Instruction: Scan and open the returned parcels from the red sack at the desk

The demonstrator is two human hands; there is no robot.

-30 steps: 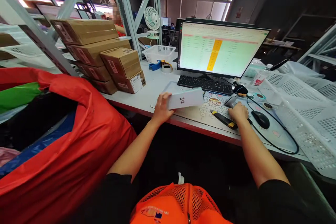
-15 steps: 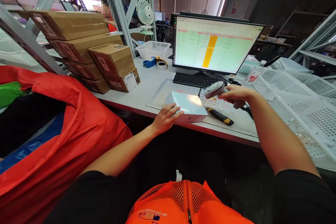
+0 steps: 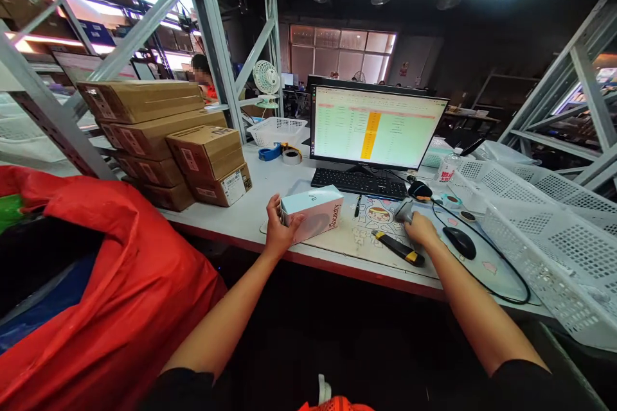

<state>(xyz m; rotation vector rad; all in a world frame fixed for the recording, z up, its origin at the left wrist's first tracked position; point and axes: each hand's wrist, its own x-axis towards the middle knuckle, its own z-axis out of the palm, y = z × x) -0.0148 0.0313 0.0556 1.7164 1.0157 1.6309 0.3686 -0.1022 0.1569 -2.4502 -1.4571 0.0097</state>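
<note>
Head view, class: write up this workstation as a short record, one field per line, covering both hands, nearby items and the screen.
Left hand: gripping a printed box
Right hand: touching a grey scanner; grip partly hidden
Near right hand: utility knife, black mouse
Screen: table with orange column
Below screen: black keyboard
Far left: stacked brown cartons, red bag

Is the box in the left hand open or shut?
Looks shut: the box shows flat faces and no raised flap, though its hidden sides cannot be judged.

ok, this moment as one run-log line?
left hand: holding box | right hand: holding scanner | utility knife: on mat, between hands | monitor: spreadsheet displayed
</note>
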